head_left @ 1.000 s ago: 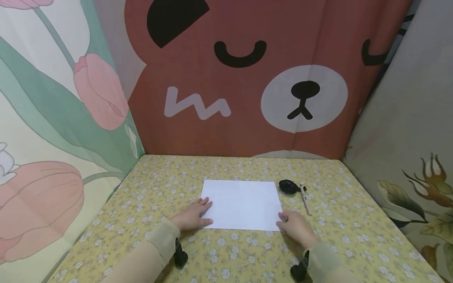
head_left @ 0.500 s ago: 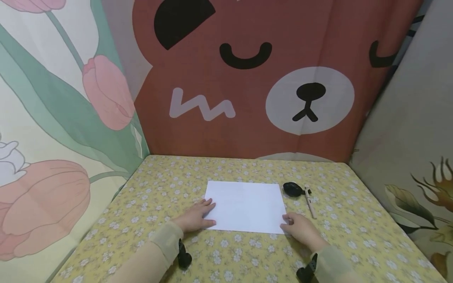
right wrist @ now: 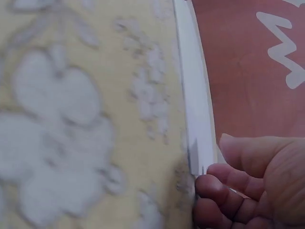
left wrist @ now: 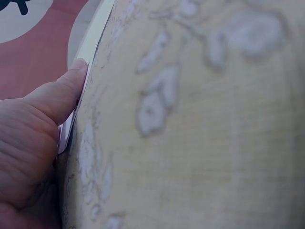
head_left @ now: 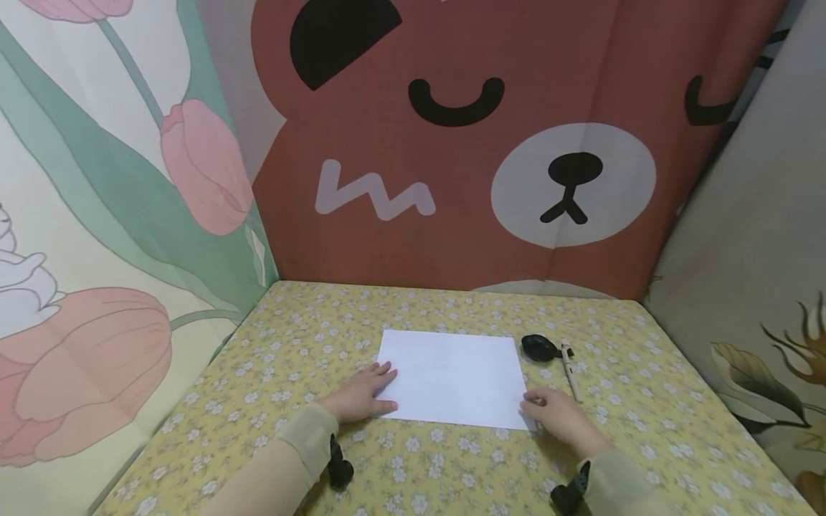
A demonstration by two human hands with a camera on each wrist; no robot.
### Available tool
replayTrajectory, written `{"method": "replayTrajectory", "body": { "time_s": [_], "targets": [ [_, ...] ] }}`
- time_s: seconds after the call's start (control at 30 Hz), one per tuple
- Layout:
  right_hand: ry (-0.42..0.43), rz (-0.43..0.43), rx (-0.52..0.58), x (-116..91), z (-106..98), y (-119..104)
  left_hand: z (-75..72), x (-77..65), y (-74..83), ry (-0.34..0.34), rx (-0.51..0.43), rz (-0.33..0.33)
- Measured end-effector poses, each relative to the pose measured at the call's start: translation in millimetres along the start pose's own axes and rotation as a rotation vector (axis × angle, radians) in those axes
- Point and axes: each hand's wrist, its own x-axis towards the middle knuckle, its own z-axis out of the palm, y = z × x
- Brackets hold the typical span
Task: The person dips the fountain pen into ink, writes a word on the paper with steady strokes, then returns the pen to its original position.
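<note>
A white sheet of paper (head_left: 452,380) lies flat on a table (head_left: 413,466) with a yellow flowered cover. At its left edge my left hand (head_left: 358,394) rests with fingers spread, the thumb along the lower left corner. My right hand (head_left: 564,416) holds the right edge near the lower corner, fingers curled. In the right wrist view, the thumb (right wrist: 238,150) of that hand stands over the curled fingers, which meet the corner of the sheet (right wrist: 198,119). The left wrist view has the left thumb (left wrist: 66,88) on the paper's edge (left wrist: 97,38).
Right of the sheet lie a black rounded thing (head_left: 538,348) with a short neck and a beige pen (head_left: 571,374) across its end. Printed cloths hang around the table: a brown bear (head_left: 361,251) behind, tulips (head_left: 206,172) at left, a greyish plant print (head_left: 755,287) at right.
The head view has shifted, so everything sits a little further right in it. The right thumb and forefinger look closer together at the paper's edge; the left hand stays on the sheet.
</note>
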Motion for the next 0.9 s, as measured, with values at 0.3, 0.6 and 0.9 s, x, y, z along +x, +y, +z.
{"method": "replayTrajectory", "body": {
  "time_s": [0.3,0.6,0.9],
  "targets": [
    [0.219,0.082,0.008,7,-34,14,4.3,3.9,-4.3,0.005,0.019,-0.011],
    [0.350,0.267,0.039,24,-41,35,3.8,4.1,-2.5,0.001,0.019,-0.020],
    [0.417,0.304,0.092,32,-26,42,2.3,2.7,-1.0,-0.001,0.020,-0.029]
  ]
}}
